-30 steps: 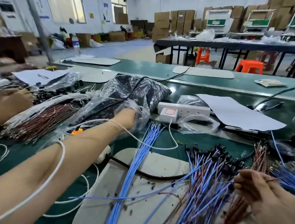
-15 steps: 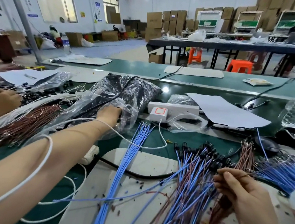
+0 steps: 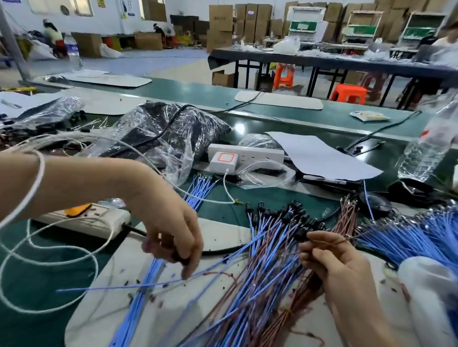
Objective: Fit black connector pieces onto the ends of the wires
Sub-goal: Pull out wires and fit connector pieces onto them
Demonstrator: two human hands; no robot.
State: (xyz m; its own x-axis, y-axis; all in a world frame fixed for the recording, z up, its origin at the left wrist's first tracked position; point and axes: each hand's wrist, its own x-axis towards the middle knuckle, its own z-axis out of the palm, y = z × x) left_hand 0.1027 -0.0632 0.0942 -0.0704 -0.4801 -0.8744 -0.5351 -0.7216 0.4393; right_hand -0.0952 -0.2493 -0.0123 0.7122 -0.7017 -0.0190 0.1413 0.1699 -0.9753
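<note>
Head view: the right hand (image 3: 333,265) has its grip pinched tight on one thin brown wire (image 3: 339,240) near its end, above the heap of blue and brown wires (image 3: 254,286) on the counter (image 3: 42,328). The left hand (image 3: 172,235) is curled, apparently round small black connector pieces (image 3: 180,258), though its fingers and blur mostly hide them. Wires look light, limp and springy, so are best held close behind the tip.

White power strip (image 3: 251,153) beside paper sheet (image 3: 323,156); water bottle (image 3: 426,152) right.
</note>
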